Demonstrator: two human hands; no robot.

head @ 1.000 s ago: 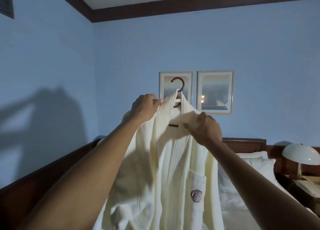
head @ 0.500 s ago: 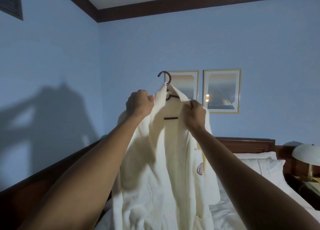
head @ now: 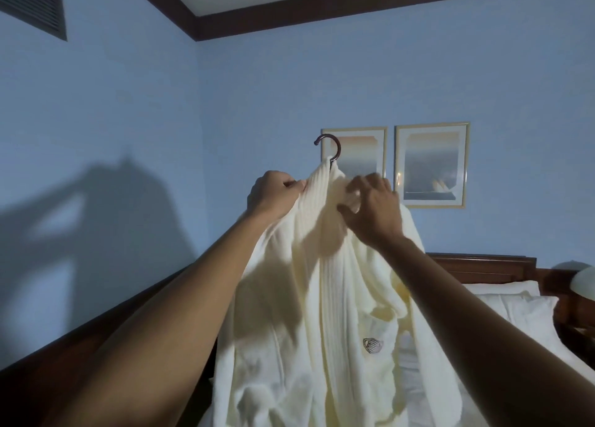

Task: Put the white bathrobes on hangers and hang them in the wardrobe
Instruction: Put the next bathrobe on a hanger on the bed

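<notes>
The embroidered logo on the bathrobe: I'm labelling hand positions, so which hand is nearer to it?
Right. The right hand pinches the collar almost straight above the logo on the bathrobe; the left hand grips the collar further off, up and to its left.

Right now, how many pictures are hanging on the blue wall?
2. One gold-framed picture hangs behind the dark hanger hook, partly hidden by it; the other gold-framed picture hangs right beside it.
</notes>
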